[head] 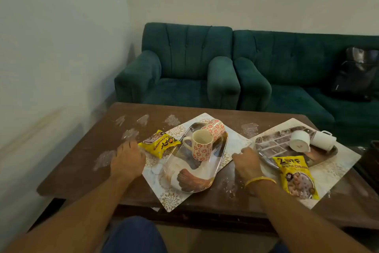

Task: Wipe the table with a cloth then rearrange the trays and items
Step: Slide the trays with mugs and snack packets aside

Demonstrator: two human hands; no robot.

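A brown table (86, 168) carries white smears and two patterned mats. The left mat (172, 199) holds a clear rooster tray (190, 176) with one upright red-patterned mug (202, 147) and another tipped over (213, 128). A yellow snack packet (159, 144) lies at its left edge. My left hand (127, 160) rests by that mat's left edge, fingers curled, next to the packet. My right hand (247, 162) sits between the mats, touching the near rim of the dark tray (272, 146) on the right mat (338, 172). Two white cups (300, 142) lie tipped there. No cloth is visible.
A second yellow packet (295, 177) lies on the right mat's near side. A green armchair (180, 72) and green sofa (307, 76) stand behind the table, with a black bag (356, 72) on the sofa. A white wall runs along the left.
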